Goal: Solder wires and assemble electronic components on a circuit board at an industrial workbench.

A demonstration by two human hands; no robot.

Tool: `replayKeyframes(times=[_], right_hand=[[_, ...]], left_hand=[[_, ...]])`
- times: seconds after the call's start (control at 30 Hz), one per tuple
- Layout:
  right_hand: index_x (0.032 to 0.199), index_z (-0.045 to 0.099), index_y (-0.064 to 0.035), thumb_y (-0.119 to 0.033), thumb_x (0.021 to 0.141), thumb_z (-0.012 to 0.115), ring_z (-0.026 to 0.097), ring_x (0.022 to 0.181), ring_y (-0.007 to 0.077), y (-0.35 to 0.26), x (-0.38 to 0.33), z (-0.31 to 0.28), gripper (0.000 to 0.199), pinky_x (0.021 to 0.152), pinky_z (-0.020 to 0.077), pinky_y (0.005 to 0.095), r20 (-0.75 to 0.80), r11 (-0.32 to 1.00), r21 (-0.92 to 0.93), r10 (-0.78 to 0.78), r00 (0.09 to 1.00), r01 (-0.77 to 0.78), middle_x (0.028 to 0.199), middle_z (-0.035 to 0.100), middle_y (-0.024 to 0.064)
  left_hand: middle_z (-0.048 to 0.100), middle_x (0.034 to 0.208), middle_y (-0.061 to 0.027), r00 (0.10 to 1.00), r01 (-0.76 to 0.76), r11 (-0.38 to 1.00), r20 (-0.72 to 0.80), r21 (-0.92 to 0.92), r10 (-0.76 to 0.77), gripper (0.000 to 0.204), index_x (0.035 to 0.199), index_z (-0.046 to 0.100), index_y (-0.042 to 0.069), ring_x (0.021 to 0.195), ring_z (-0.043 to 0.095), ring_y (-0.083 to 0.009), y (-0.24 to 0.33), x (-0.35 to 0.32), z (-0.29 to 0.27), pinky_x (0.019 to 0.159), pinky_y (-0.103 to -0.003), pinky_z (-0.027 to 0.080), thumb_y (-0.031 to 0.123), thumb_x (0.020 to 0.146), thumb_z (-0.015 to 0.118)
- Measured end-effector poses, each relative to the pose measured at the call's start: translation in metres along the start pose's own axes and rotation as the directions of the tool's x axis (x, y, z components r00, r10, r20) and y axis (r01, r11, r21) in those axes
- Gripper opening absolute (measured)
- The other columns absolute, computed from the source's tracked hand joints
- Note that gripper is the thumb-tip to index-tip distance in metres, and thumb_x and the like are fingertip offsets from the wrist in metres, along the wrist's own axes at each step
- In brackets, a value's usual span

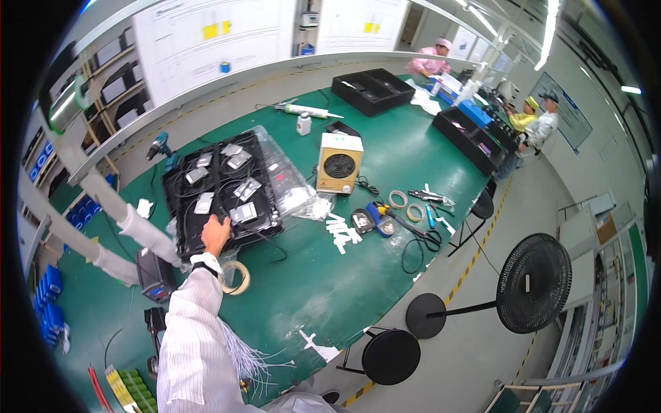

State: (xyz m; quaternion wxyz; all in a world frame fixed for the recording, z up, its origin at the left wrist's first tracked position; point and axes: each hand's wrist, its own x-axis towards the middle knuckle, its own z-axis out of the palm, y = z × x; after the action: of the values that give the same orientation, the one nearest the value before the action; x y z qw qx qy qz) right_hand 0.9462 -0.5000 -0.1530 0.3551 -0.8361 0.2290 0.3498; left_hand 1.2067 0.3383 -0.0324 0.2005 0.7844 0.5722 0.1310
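Note:
My left hand point(215, 235) reaches over the near edge of a black tray point(256, 235) on the green table. Its fingers are curled together; what they hold, if anything, is too small to make out. Several small silver-and-white boxes with black cables lie in the tray, one box point(243, 212) just right of my fingers and another box point(204, 203) beyond them. A roll of cream tape point(236, 278) rests beside my wrist. Under my forearm spreads a bundle of white cable ties point(248, 354). My right hand is out of the picture.
A clear plastic bag point(286, 182) lies against the tray's right side. Beyond are a beige fan box point(339, 163), a drill point(160, 148) and black bins point(373, 91). Tape rolls, scissors point(430, 239) and white strips lie rightward. A stool point(390, 356) and floor fan point(533, 283) stand beside the table.

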Motion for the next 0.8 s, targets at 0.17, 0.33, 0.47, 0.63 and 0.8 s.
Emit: replayKeyframes(times=[0.17, 0.33, 0.47, 0.63, 0.8], right_hand=[[0.114, 0.064, 0.0001, -0.024, 0.088, 0.062, 0.061, 0.100, 0.0275, -0.008, 0.019, -0.014, 0.036, 0.092, 0.0462, 0.0378, 0.042, 0.997, -0.032, -0.064, 0.997, 0.065, 0.107, 0.066, 0.0171], [0.116, 0.063, -0.0005, -0.026, 0.091, 0.057, 0.063, 0.091, 0.0280, 0.038, 0.100, -0.024, 0.036, 0.083, 0.0496, 0.0389, 0.171, 0.982, 0.021, -0.187, 0.967, 0.186, 0.104, 0.068, 0.0155], [0.121, 0.060, -0.0044, -0.026, 0.092, 0.055, 0.064, 0.084, 0.0274, 0.034, 0.116, -0.029, 0.037, 0.078, 0.0516, 0.0403, 0.349, 0.971, 0.232, -0.036, 0.937, -0.049, 0.103, 0.068, 0.0148], [0.115, 0.058, -0.0020, -0.015, 0.092, 0.055, 0.064, 0.082, 0.0199, 0.026, 0.119, -0.035, 0.027, 0.074, 0.0539, 0.0329, 0.433, 0.969, 0.246, -0.092, 0.897, -0.020, 0.090, 0.063, 0.0096], [0.113, 0.059, -0.0013, -0.014, 0.091, 0.056, 0.064, 0.078, 0.0183, -0.003, 0.079, -0.005, 0.025, 0.070, 0.0539, 0.0312, 0.526, 0.989, 0.112, -0.146, 0.838, 0.102, 0.087, 0.064, 0.0089]], left_hand=[[0.057, 0.103, -0.0180, 0.902, -0.422, 0.895, -0.163, -0.143, 0.399, 0.051, 0.122, 0.049, 0.002, 0.101, 0.054, -0.0363, -0.040, -0.051, -0.017, 0.087, -0.045, 0.044, 0.024, 0.080, 0.068], [0.061, 0.103, -0.0152, 0.882, -0.386, 0.859, 0.140, -0.335, 0.451, 0.053, 0.120, 0.053, 0.002, 0.092, 0.060, -0.0282, -0.109, -0.154, -0.074, 0.083, -0.038, 0.048, 0.024, 0.076, 0.073], [0.065, 0.094, -0.0110, 0.879, -0.343, 0.823, 0.155, -0.453, 0.451, 0.046, 0.115, 0.057, 0.000, 0.085, 0.062, -0.0213, -0.175, -0.280, -0.153, 0.078, -0.034, 0.050, 0.025, 0.079, 0.072], [0.063, 0.089, -0.0064, 0.904, -0.009, 0.835, 0.353, -0.551, 0.243, 0.039, 0.115, 0.057, -0.001, 0.080, 0.061, -0.0135, -0.239, -0.442, -0.234, 0.072, -0.028, 0.049, 0.019, 0.084, 0.069], [0.063, 0.086, -0.0059, 0.920, 0.261, 0.684, 0.389, -0.681, 0.036, 0.030, 0.113, 0.056, 0.000, 0.077, 0.063, -0.0128, -0.291, -0.554, -0.254, 0.066, -0.026, 0.047, 0.013, 0.087, 0.064]])
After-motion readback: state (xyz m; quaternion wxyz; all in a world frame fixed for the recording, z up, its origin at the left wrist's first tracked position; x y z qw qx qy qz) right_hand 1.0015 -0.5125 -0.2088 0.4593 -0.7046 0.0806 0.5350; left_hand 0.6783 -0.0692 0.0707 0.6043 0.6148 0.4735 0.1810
